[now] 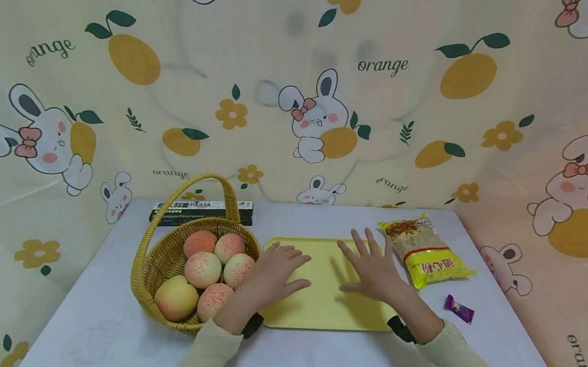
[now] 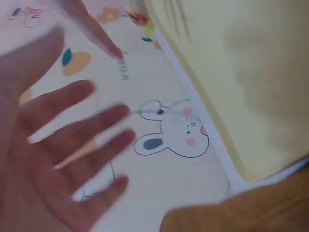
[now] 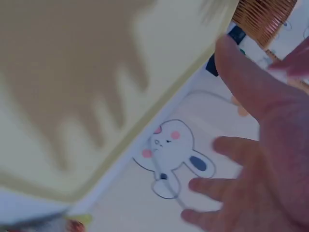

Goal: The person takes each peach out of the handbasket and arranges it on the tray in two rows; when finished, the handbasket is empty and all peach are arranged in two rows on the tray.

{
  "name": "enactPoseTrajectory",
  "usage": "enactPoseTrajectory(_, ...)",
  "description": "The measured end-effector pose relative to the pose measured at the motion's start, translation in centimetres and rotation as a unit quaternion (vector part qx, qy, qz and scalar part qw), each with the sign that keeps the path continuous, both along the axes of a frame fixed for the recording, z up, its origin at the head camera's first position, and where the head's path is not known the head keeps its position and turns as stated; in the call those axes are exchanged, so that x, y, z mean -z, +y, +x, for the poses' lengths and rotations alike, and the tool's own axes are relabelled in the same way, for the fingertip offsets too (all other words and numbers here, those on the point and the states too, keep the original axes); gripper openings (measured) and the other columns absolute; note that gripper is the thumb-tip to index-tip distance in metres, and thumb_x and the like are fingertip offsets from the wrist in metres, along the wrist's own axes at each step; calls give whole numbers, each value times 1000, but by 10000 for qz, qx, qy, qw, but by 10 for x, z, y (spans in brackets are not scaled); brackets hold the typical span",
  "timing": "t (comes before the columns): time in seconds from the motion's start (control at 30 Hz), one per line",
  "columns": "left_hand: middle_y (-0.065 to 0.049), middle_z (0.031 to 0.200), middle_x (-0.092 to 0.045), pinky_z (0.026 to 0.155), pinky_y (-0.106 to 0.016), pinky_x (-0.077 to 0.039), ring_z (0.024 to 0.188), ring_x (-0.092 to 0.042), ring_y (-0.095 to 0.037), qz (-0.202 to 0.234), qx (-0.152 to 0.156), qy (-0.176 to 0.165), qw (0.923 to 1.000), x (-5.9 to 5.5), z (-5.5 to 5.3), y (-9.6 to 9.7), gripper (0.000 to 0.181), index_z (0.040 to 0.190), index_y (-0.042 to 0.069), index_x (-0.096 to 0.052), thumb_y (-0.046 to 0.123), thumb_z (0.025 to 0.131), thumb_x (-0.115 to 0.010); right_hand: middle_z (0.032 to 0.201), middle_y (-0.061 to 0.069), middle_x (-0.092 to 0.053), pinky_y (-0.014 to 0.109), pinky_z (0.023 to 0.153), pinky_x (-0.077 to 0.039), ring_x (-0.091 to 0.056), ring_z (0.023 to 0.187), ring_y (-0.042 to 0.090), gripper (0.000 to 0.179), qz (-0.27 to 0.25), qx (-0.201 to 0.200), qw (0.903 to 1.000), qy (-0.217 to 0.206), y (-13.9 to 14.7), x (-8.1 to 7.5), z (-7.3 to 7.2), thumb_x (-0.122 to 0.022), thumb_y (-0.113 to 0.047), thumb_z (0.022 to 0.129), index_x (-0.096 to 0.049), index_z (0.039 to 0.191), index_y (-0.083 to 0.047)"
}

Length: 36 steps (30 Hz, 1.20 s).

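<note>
Both hands hover over a yellow tray (image 1: 314,314) in the head view, palms down and fingers spread, holding nothing. The left hand (image 1: 275,271) is above the tray's left side, close to a wicker basket (image 1: 149,287) with a tall handle. Inside the basket lie several peaches (image 1: 203,269). Over the tray's right side is the right hand (image 1: 375,269), near a yellow bag of dry food (image 1: 429,253). The left wrist view shows the left hand (image 2: 58,150) with fingers apart beside the tray (image 2: 231,96). Shadows of fingers fall on the tray (image 3: 178,58) in the right wrist view.
A black pasta box (image 1: 244,211) lies behind the basket at the back left. A small purple wrapped candy (image 1: 459,309) sits right of the right wrist. The white table (image 1: 78,344) meets a printed cloth backdrop (image 1: 242,49).
</note>
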<state>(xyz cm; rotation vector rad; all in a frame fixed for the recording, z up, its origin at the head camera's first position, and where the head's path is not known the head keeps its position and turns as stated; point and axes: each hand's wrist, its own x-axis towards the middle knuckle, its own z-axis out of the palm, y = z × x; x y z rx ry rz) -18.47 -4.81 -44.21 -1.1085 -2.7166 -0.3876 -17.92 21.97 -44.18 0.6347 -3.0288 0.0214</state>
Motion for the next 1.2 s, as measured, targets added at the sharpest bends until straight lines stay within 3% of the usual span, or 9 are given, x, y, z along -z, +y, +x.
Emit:
enactPoseTrajectory(0.17, 1, 104, -71, 84, -35, -59, 98, -66, -17, 1463, 276, 856, 9851, -7, 22, -31, 26, 110, 14, -72, 22, 86, -79, 146, 25, -45, 72, 106, -35, -41, 133, 48, 79, -1919, -492, 9792, -428, 5, 7, -16, -84, -30, 82, -47, 146, -4)
enactPoseTrajectory(0.33, -1, 99, -71, 78, -30, -60, 93, -67, -17, 2636, -34, 1328, 9555, -7, 44, -66, 21, 99, 10, -73, 6, 80, -80, 138, 24, -53, 63, 102, -47, -50, 125, 45, 60, -3951, -730, 9031, -1516, 10, 11, -28, -77, -11, 88, -51, 140, 0)
enactPoseTrajectory(0.5, -4, 96, -71, 81, -18, -56, 87, -67, -19, 3317, -455, 1846, 9240, -1, 70, -100, 9, 96, 6, -74, 8, 88, -69, 130, 27, -57, 54, 98, -54, -56, 119, 45, 48, -4861, -865, 8497, -1849, 11, 16, -34, -74, -5, 90, -56, 133, 3)
enactPoseTrajectory(0.6, -10, 91, -71, 85, -10, -51, 82, -65, -23, 3619, -814, 2529, 8936, 5, 88, -118, 22, 90, 0, -74, 18, 96, -62, 130, 29, -56, 42, 96, -58, -56, 119, 46, 47, -5185, -896, 8240, -2100, 7, 17, -36, -74, -4, 90, -56, 132, 5)
enactPoseTrajectory(0.7, -19, 86, -67, 87, -7, -46, 79, -60, -29, 3882, -1481, 3328, 8465, 13, 102, -133, 36, 85, -7, -70, 25, 99, -60, 131, 31, -55, 31, 93, -59, -55, 119, 49, 48, -5313, -930, 8102, -2293, 4, 17, -37, -73, -4, 90, -54, 132, 7)
enactPoseTrajectory(0.77, -25, 89, -61, 87, -8, -43, 85, -57, -25, 4094, -1955, 3495, 8198, 18, 108, -141, 43, 90, -12, -65, 30, 98, -62, 131, 29, -55, 28, 91, -59, -54, 119, 51, 48, -5331, -948, 8082, -2317, 2, 16, -38, -73, -4, 90, -54, 133, 8)
enactPoseTrajectory(0.83, -30, 97, -56, 88, -10, -43, 96, -53, -20, 4314, -2281, 3368, 8053, 24, 110, -147, 52, 100, -16, -59, 35, 96, -65, 131, 26, -57, 27, 92, -58, -53, 118, 53, 48, -5335, -964, 8081, -2304, 1, 16, -38, -72, -4, 91, -54, 133, 8)
enactPoseTrajectory(1.0, -30, 113, -51, 96, -16, -39, 114, -47, -10, 4459, -2645, 2490, 8181, 38, 111, -160, 65, 127, -14, -50, 36, 92, -72, 128, 21, -60, 26, 94, -57, -54, 117, 53, 45, -5369, -994, 8062, -2278, 0, 16, -39, -71, -5, 92, -54, 133, 6)
enactPoseTrajectory(1.2, 2, 120, -55, 101, -12, -39, 111, -50, 1, 4559, -2871, 1439, 8301, 48, 113, -170, 79, 136, -10, -47, -21, 66, -81, 130, 31, -55, 25, 94, -57, -55, 117, 51, 42, -5433, -1075, 7977, -2384, -7, 21, -42, -70, -5, 93, -56, 132, 5)
